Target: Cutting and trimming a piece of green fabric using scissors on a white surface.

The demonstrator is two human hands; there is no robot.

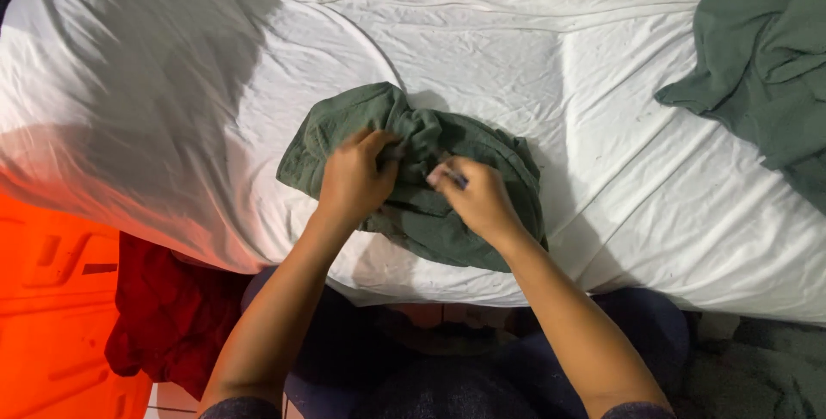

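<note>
White sheet [533, 75] covers the bed; green cloth [482, 139] bunched at centre, long axis left-right. Left hand [353, 180] & right hand [477, 200] both grip its near folds; more green cloth [766, 66] far right.

From the head view I am seeing a bed covered by a wrinkled white sheet [533, 66], with a bunched green cloth [430, 212] lying near its front edge. Both hands are resting on that cloth: the left hand [353, 182] is gripping a fold at the middle of the bundle, its fingers [372, 142] curling into the fabric, while the right hand [477, 200] is pinching the cloth just beside it. A second green cloth [766, 66] is lying crumpled at the far right of the bed, well apart. A red cloth [172, 316] is hanging below the bed edge beside an orange plastic surface [52, 316].
</note>
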